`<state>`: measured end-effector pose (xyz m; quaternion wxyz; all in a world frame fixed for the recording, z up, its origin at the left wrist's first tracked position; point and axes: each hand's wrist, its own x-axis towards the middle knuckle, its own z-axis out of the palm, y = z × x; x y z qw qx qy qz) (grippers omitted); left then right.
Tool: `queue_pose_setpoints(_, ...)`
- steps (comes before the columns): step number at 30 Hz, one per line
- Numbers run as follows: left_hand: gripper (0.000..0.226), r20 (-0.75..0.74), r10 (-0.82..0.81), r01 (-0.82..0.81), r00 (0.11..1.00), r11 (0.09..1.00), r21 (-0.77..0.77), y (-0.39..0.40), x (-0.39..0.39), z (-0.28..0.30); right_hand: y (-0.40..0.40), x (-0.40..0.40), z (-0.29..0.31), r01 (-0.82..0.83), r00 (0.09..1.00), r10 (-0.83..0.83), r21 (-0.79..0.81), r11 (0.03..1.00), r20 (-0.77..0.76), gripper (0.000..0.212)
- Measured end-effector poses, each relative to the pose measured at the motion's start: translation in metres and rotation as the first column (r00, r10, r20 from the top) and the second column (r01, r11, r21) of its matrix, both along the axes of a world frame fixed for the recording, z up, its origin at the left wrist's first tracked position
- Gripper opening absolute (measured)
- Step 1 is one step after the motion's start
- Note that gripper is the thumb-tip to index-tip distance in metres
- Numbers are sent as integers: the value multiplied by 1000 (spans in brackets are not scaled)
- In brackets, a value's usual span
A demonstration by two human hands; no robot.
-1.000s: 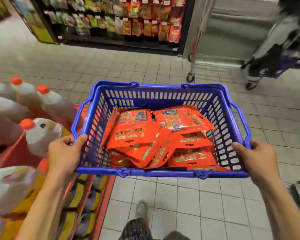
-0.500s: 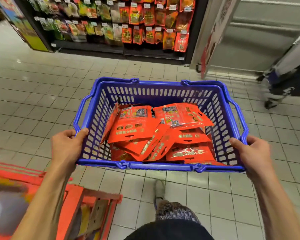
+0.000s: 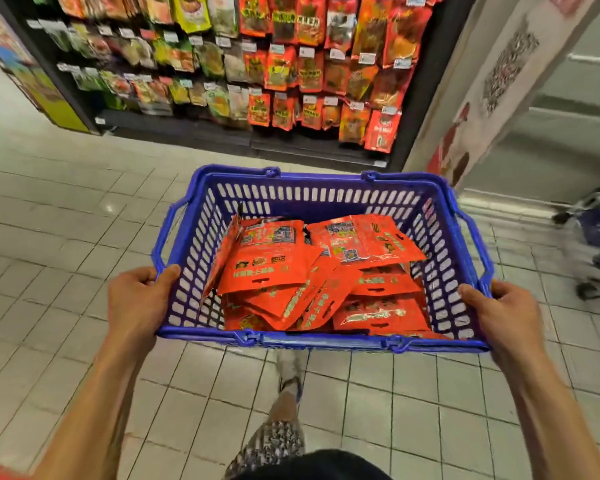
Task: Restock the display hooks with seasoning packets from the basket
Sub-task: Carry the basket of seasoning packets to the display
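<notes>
A blue plastic basket (image 3: 319, 197) is carried in front of me above the tiled floor. My left hand (image 3: 137, 301) grips its near left corner, thumb over the rim. My right hand (image 3: 503, 315) grips the near right corner the same way. Inside lie several red-orange seasoning packets (image 3: 312, 271), piled flat and overlapping. Ahead stands a black display rack (image 3: 243, 64) whose hooks carry rows of hanging packets, green and yellow on the left, red and orange on the right.
A white pillar with red print (image 3: 489, 84) stands right of the rack. At the far right a blurred trolley and a person's legs (image 3: 596, 237) are passing. My own leg and shoe (image 3: 290, 375) show below the basket on the tiles.
I have walked closer to the rack, which now fills the top of the view. The bottle display and red stand on the left have dropped out of sight. Both hands keep the same hold.
</notes>
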<state>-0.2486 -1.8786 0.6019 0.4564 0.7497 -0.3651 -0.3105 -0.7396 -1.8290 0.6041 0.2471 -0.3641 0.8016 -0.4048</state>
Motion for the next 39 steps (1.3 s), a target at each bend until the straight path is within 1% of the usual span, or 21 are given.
queue_pose_setpoints(3, 46, -18, -15, 15, 1000, 1000, -2, -107, 2, -15, -98, 0, -9, 12, 1000, -12, 21, 1000, 2, 16)
queue_pose_setpoints(7, 37, -10, -53, 53, 999, 999, 3, -248, -7, -14, -218, -5, -3, 32, 999, -31, 19, 999, -26, 24)
queue_pose_setpoints(9, 38, -10, -93, 93, 996, 996, -13, -311, -15, -8, -275, -12, 2, 56, 998, -55, 22, 998, -25, 28)
queue_pose_setpoints(12, 37, 29, -131, 131, 991, 991, -12, -405, -32, -8, -358, -25, -2, 88, 996, -88, 33, 996, 0, 26)
queue_pose_setpoints(16, 41, 60, -137, 136, 989, 990, 20, -532, -57, -31, -474, -48, -36, 104, 994, -105, 35, 994, 27, 25)
queue_pose_setpoints(19, 38, 75, -124, 121, 989, 992, 45, -621, -77, -57, -572, -69, -69, 98, 995, -100, 56, 994, 28, 25)
queue_pose_setpoints(23, 42, 91, -107, 100, 990, 992, 82, -721, -93, -76, -682, -84, -92, 96, 995, -91, 125, 987, -46, 38)
queue_pose_setpoints(24, 43, 98, -105, 96, 990, 990, 100, -744, -95, -81, -705, -86, -95, 100, 994, -93, 142, 985, -54, 38)
queue_pose_setpoints(27, 49, 128, -99, 77, 987, 983, 166, -811, -97, -99, -770, -86, -108, 85, 994, -72, 172, 981, -80, 28)
queue_pose_setpoints(30, 49, 137, -128, 94, 982, 968, 233, -887, -99, -129, -834, -79, -134, 89, 994, -72, 209, 974, -87, 26)
queue_pose_setpoints(33, 45, 96, -131, 97, 987, 950, 297, -964, -101, -177, -892, -65, -177, 147, 988, -129, 241, 960, -87, 44)
queue_pose_setpoints(35, 44, 78, -160, 124, 984, 932, 340, -1015, -104, -216, -925, -58, -217, 180, 983, -160, 275, 944, -94, 47)
queue_pose_setpoints(36, 44, 76, -181, 145, 980, 928, 343, -1039, -105, -238, -941, -55, -239, 199, 980, -181, 289, 936, -88, 44)
queue_pose_setpoints(39, 46, 47, -191, 162, 980, 920, 357, -1099, -108, -308, -982, -50, -307, 216, 976, -197, 367, 905, -89, 22)
